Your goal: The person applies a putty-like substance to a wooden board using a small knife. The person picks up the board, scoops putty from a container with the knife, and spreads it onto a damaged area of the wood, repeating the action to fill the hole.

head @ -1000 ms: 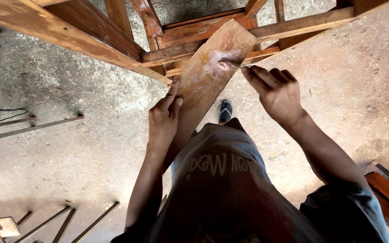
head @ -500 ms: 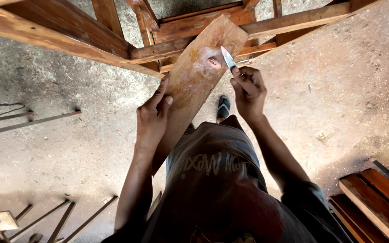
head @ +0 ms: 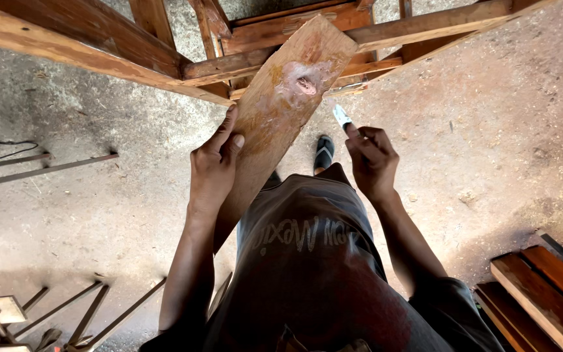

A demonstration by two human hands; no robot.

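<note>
A long wooden plank (head: 275, 117) slants from my body up onto a wooden frame (head: 99, 39). Near its top there is a knot with a pale smeared patch (head: 304, 81) around it. My left hand (head: 213, 169) grips the plank's left edge about halfway along. My right hand (head: 371, 160) is off the plank to the right and holds a small putty knife (head: 341, 116), whose pale-coated blade points up, clear of the wood.
The wooden frame's beams cross the top of the view. Metal rods (head: 40, 166) lie on the dusty concrete floor at left and lower left. Stacked reddish planks (head: 542, 293) sit at lower right. My shoe (head: 324, 153) shows under the plank.
My right hand has drawn the putty knife off the smeared knot, down and to the right, away from the plank. My left hand keeps its hold on the plank's edge.
</note>
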